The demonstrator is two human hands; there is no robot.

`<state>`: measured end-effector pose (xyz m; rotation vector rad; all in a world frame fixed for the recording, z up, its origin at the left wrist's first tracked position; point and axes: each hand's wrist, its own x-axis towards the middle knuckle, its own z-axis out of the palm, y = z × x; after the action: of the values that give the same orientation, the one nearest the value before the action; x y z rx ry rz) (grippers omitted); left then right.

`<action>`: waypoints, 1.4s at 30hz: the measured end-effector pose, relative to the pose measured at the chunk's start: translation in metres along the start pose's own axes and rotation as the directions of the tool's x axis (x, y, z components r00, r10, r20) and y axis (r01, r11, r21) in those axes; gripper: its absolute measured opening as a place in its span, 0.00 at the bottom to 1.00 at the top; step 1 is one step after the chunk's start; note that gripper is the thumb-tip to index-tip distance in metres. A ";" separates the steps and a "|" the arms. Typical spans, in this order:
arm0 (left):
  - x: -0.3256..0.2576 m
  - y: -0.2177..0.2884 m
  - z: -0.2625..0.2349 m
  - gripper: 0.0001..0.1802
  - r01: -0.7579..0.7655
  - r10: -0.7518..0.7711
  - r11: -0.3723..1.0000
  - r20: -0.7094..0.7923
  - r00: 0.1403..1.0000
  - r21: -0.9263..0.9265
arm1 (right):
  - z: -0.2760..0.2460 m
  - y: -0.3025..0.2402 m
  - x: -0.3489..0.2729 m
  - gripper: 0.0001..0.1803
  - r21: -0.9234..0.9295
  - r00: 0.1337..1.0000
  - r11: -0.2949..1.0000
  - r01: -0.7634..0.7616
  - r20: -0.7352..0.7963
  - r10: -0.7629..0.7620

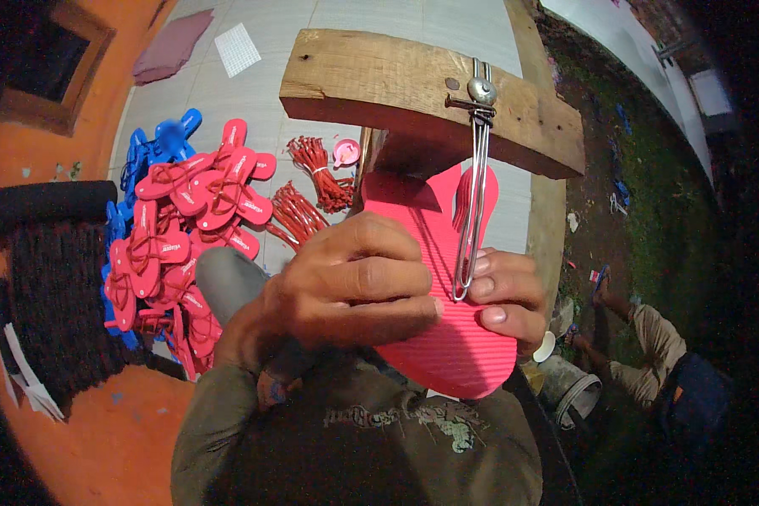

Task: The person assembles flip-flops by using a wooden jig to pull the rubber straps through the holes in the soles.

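A pinkish-red flip-flop sole (447, 346) with a ribbed surface lies tilted in front of me, below a wooden crossbar (379, 80). From a round-headed bolt on that bar, a long metal wire loop (474, 202) hangs down and its tip meets the sole. My left hand (358, 274) is closed over the left part of the sole, its fingers curled; what they pinch is hidden. My right hand (510, 295) grips the right edge of the sole, fingertips beside the wire's tip. More pink soles (478, 198) show behind the wire.
At left lies a heap of red flip-flops (177, 219) with blue ones (173, 139) behind. Bundles of red straps (316, 169) and a small pink cup (346, 153) are on the tiled floor. A bucket (578, 396) and another person's legs (649, 346) show at right.
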<state>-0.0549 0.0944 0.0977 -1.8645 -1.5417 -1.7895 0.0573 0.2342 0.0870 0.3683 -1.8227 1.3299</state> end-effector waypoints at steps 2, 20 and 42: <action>0.000 -0.001 -0.001 0.12 0.002 -0.002 1.000 -0.015 1.000 -0.010 | 0.002 0.001 -0.001 0.11 0.004 1.000 1.000 0.001 -0.027 -0.001; -0.096 -0.062 0.016 0.40 0.615 -0.211 0.575 -0.628 0.749 0.539 | -0.088 0.223 -0.156 0.34 -0.617 0.691 0.329 -0.715 -0.695 0.199; -0.140 -0.020 0.110 0.26 0.913 -0.875 0.409 -0.281 0.393 0.004 | 0.034 -0.004 -0.210 0.47 -0.174 0.474 0.444 -0.879 -0.219 0.853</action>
<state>0.0363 0.1021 -0.0569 -0.5716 -2.7836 -1.9623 0.1731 0.1549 -0.0724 -0.9470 -2.1405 1.6555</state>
